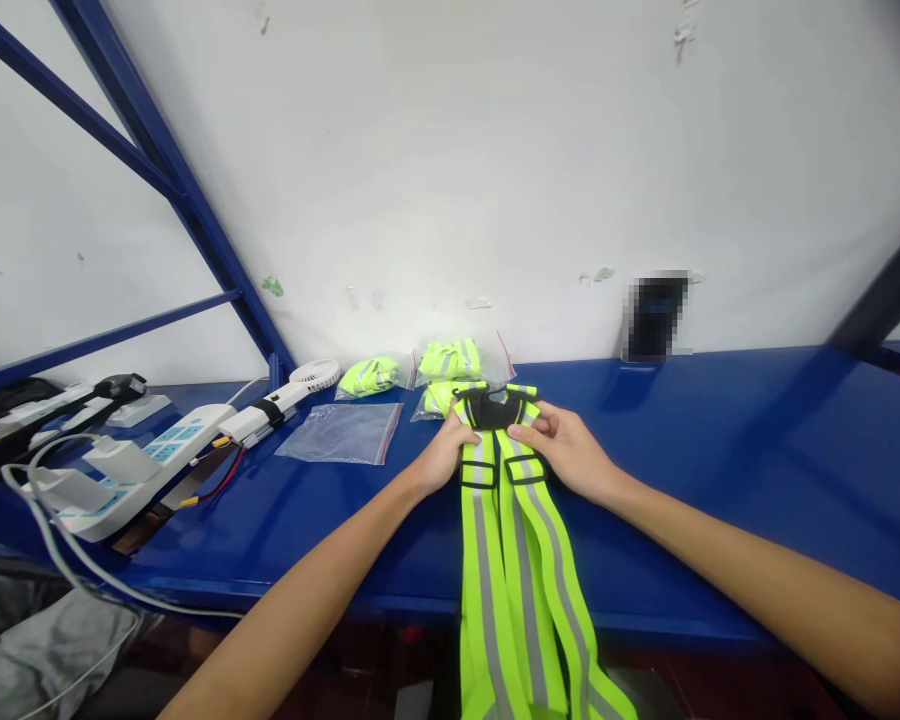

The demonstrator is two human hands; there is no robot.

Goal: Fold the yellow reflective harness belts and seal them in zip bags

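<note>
A neon yellow reflective vest (487, 560) made of straps with grey stripes hangs over the front edge of the blue table (690, 480). Its black joining piece (495, 410) and black buckles lie near the top, between my hands. My left hand (447, 448) pinches the strap on the left side, thumb on top. On the other side, my right hand (562, 450) grips the right strap between thumb and fingers. Just behind the hands are bagged yellow vests (450, 362), and another bagged vest (371, 376) lies to their left. A flat clear zip bag (339, 434) lies left of my left hand.
At the left are a white power strip (169, 450) with plugs and cables, and a small white fan (315, 375). A blurred black object (654, 318) stands against the wall at the right. Blue metal posts (195, 200) frame the table.
</note>
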